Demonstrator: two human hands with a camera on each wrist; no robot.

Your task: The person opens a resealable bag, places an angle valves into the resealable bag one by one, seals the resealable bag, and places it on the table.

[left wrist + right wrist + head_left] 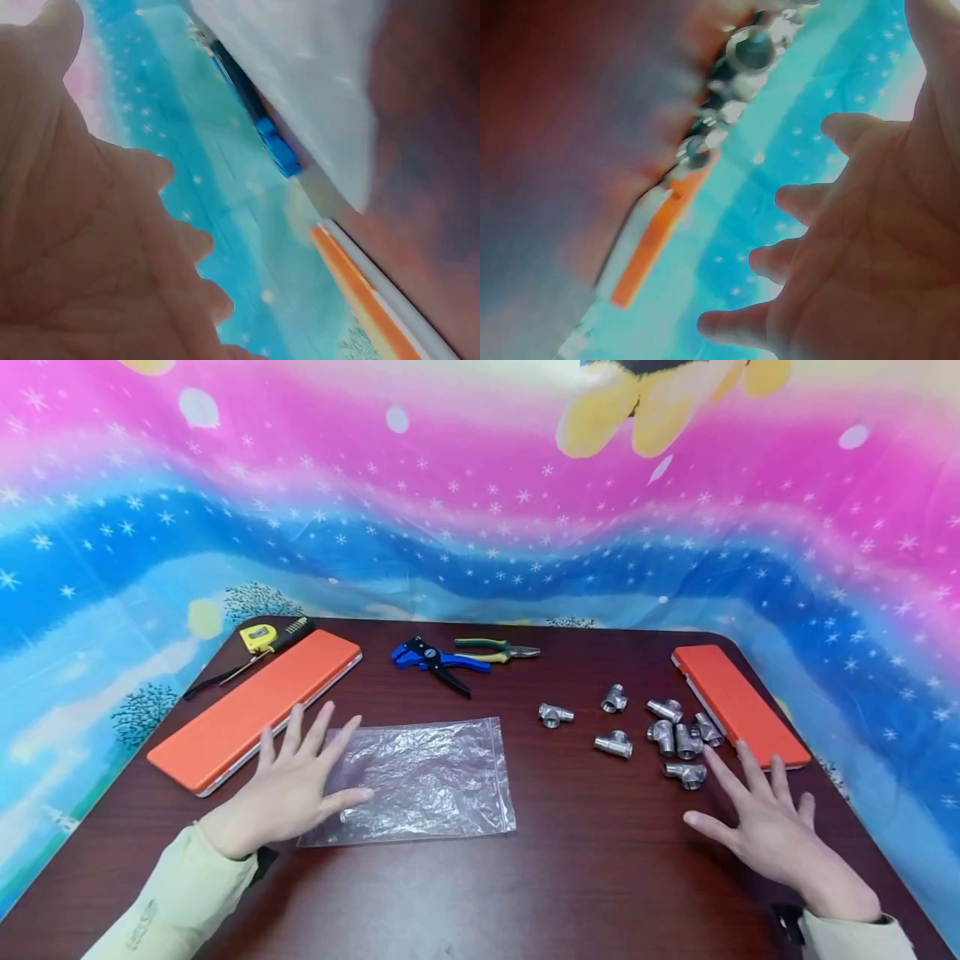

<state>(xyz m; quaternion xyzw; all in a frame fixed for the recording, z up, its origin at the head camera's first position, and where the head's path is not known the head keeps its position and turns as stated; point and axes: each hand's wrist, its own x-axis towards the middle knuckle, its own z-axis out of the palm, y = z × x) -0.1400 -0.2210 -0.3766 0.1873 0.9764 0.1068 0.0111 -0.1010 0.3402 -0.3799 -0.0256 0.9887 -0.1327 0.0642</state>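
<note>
My left hand (288, 785), fingers spread and holding nothing, overlaps the left end of a clear zip bag (427, 781) in the head view. The bag lies flat with its zip edge to the right. On the other side, my right hand (772, 831) is spread too, its palm bare in the right wrist view. Its fingertips appear close to several silver metal pipe tees (686, 777), which lie loosely grouped on the table. More tees, such as one tee (555, 716), sit apart toward the middle.
A long orange case (262, 710) lies at the left, beside a yellow tape measure (258, 637) and a black-handled tool (292, 633). Blue wire strippers (442, 662) and green-and-yellow pliers (498, 651) lie at the back. Another orange case (742, 706) is at the right. A patterned cloth (480, 510) hangs behind.
</note>
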